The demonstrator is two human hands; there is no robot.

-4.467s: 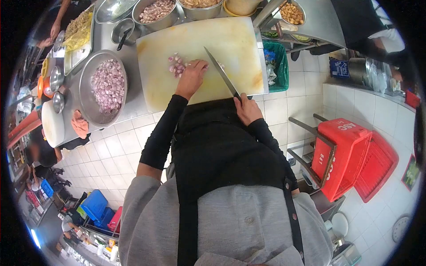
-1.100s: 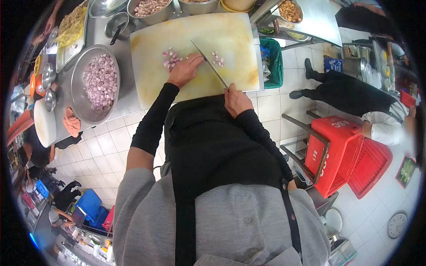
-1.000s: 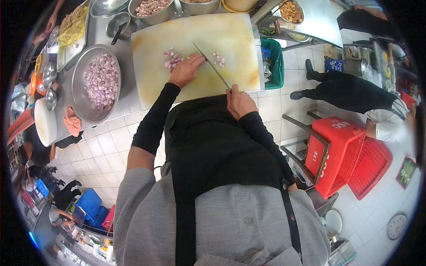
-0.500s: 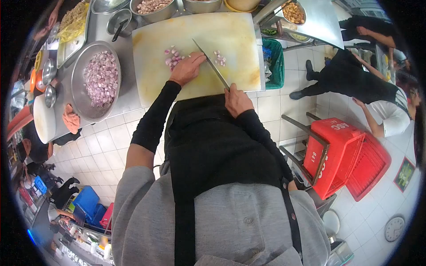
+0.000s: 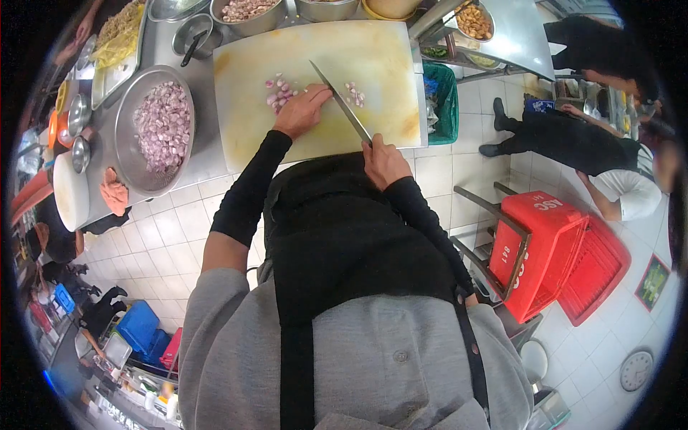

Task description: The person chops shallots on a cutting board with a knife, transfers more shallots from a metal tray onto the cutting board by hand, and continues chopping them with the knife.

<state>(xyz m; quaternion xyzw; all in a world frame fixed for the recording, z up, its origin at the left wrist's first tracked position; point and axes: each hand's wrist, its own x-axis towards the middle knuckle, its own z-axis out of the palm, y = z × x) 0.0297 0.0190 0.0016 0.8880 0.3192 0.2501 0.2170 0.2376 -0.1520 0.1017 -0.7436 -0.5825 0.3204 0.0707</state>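
Note:
My right hand (image 5: 385, 163) is wrapped round the handle of a kitchen knife (image 5: 344, 107). Its blade slants up and left across the white cutting board (image 5: 251, 64). My left hand (image 5: 301, 115) rests on the board, fingers bunched together against the blade's left side. Anything under those fingertips is hidden. Left of the blade lies a pile of purple-white shallot pieces (image 5: 279, 93), beside my left hand. A smaller group of cut shallot pieces (image 5: 354, 94) sits right of the blade. Many more chopped shallots (image 5: 163, 125) fill a perforated metal colander (image 5: 129, 154) left of the board.
Metal bowls (image 5: 251, 25) stand behind the board, near a small pot (image 5: 197, 36). A pink cloth (image 5: 113, 192) lies at the counter's left edge. Below right are a green-lined bin (image 5: 446, 107) and red crates (image 5: 537, 251). Another person (image 5: 573, 143) stands at right.
My hands and the knife stay almost where they were. The co-worker at right has shifted posture, their arms and feet in different places.

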